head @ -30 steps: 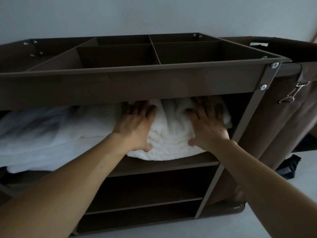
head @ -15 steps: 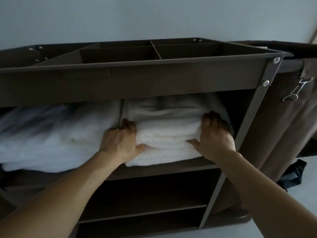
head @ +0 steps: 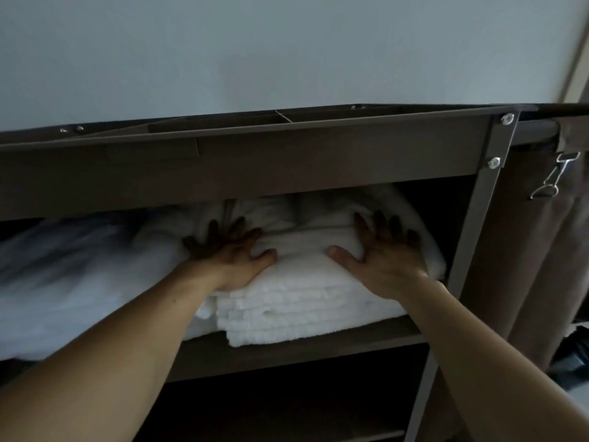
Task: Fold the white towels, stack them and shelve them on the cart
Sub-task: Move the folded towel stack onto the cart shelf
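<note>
Seen from my head, the stack of folded white towels lies under both my palms on the upper shelf of the cart, with its folded edges facing me below my wrists. I judge it soft and springy. Each towel is light, but as 1 pile it is bulky. The terry should cling to itself, yet the pile would sag or splay if lifted by 1 corner. The best hold looks to be at its 2 sides, or flat pressure from above.

My left hand lies flat on the left part of the top towel, fingers spread into the shadow, grasping nothing. My right hand mirrors it on the right part, palm down, fingers fanned, thumb pointing inward, likewise released. Both forearms stretch forward, well apart. Left of my left hand, looser white linen lies on the same shelf, just beside the stack.
</note>
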A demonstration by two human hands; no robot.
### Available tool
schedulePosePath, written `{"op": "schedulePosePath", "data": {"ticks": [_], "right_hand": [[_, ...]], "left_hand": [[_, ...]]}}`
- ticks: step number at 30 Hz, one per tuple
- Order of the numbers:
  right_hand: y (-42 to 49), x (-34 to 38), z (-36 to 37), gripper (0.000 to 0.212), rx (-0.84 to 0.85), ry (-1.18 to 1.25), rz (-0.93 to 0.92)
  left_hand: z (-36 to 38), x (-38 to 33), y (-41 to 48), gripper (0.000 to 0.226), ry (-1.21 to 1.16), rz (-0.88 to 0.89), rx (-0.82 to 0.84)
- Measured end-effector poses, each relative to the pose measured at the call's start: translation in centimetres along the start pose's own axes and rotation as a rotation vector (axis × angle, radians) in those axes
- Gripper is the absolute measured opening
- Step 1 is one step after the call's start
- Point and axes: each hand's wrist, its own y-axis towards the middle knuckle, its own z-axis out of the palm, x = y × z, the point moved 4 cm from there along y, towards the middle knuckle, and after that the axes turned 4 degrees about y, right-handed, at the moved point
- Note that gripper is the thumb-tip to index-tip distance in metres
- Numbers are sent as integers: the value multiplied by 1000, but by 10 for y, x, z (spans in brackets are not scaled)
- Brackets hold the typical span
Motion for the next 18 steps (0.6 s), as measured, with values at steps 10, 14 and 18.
{"op": "schedulePosePath", "data": {"ticks": [10, 14, 18], "right_hand": [[-9, 3, -12, 94, 111, -15, 49], [-35, 35, -31, 83, 173, -41, 6], [-70, 83, -49, 78, 261, -80, -94]], "left_hand": [[-10, -4, -18, 72, -58, 1, -89], [-22, -7, -53, 63, -7, 106, -196], [-30, 17, -103, 64, -7, 87, -104]]}}
